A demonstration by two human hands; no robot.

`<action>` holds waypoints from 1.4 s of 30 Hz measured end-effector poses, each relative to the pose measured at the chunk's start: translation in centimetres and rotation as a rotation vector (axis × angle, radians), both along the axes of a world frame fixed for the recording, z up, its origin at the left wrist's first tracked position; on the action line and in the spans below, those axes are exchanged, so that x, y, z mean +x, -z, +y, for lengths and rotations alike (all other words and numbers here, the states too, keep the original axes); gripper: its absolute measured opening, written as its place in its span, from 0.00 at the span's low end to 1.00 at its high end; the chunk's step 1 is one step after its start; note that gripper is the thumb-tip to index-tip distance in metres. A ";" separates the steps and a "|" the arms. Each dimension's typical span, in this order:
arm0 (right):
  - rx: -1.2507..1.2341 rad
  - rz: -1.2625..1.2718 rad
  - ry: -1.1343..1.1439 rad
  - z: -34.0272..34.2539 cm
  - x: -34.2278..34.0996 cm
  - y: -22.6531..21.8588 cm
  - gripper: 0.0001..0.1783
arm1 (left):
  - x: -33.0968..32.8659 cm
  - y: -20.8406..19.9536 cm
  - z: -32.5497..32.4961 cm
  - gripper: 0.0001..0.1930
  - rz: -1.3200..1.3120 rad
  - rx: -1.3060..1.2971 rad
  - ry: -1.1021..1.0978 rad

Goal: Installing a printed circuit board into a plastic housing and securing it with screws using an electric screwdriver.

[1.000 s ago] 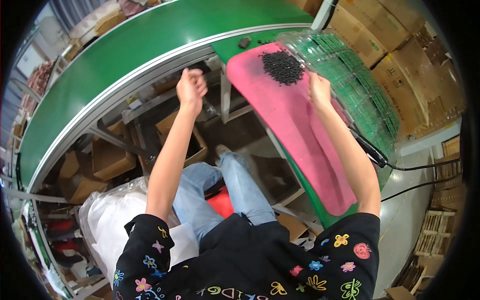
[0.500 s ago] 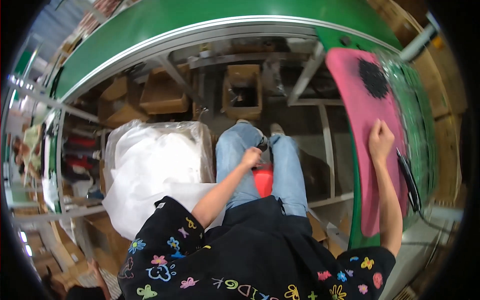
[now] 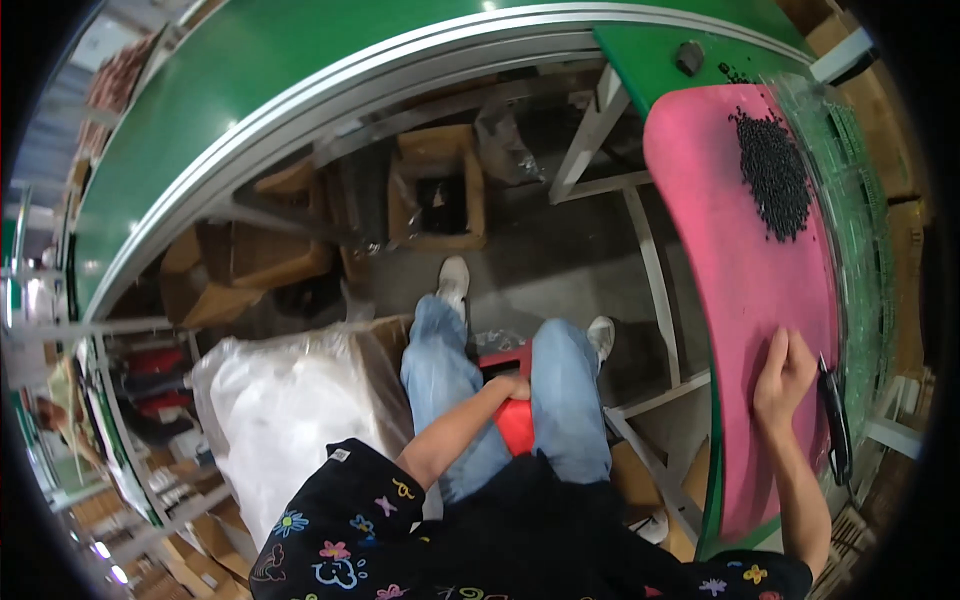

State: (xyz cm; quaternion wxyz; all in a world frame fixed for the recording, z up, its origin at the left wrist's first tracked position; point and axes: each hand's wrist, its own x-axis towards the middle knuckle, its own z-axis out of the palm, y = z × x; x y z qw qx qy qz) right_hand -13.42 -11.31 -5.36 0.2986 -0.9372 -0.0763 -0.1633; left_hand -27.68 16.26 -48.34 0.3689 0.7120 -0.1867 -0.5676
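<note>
My left hand (image 3: 513,388) is between my knees with its fingers curled over the red stool (image 3: 515,426) under me. A dark slot shows in the stool just beyond the fingers. On the pink mat (image 3: 715,230) to my right, my right hand (image 3: 785,385) rests as a closed fist, and nothing shows sticking out of it. Right beside this fist lies a black-handled tool (image 3: 838,425) with a thin metal tip and a cord. A pile of small black pieces (image 3: 775,175) covers the mat's far part.
Clear plastic bags of green pieces (image 3: 855,250) line the mat's right side. A small dark block (image 3: 689,58) sits on the green table (image 3: 640,70). Beside my left leg stands a plastic-lined carton of white material (image 3: 280,410). Beneath the long green bench (image 3: 300,50) are open cardboard boxes (image 3: 435,195).
My left hand has come back toward me, onto the stool. My feet have spread apart, and the view has shifted. My right fist still rests on the mat, closer to me.
</note>
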 end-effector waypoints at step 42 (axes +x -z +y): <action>0.131 0.358 2.077 9.3 -54.8 19.5 0.27 | 18.2 -15.1 -20.4 0.14 -0.884 0.084 0.999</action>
